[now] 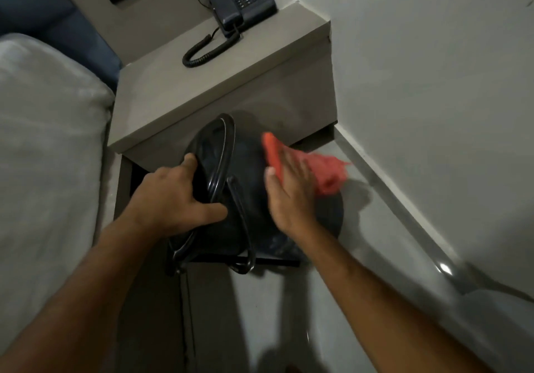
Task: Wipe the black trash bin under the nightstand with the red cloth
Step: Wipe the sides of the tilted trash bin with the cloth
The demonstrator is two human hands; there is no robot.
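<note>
The black trash bin (245, 199) stands tilted on the floor in front of the grey nightstand (219, 89), its rim turned toward the left. My left hand (179, 196) grips the rim, thumb outside and fingers inside. My right hand (289, 190) lies flat against the bin's right side, pressing the red cloth (323, 170) onto it. The cloth is blurred and sticks out past my fingers to the right. A black bar of the bin's base (260, 261) shows below it.
A dark corded telephone (242, 2) sits at the back of the nightstand, its coiled cord hanging forward. A bed with light bedding (49, 147) fills the left. A white wall (433, 83) and its skirting close off the right. Grey floor lies below.
</note>
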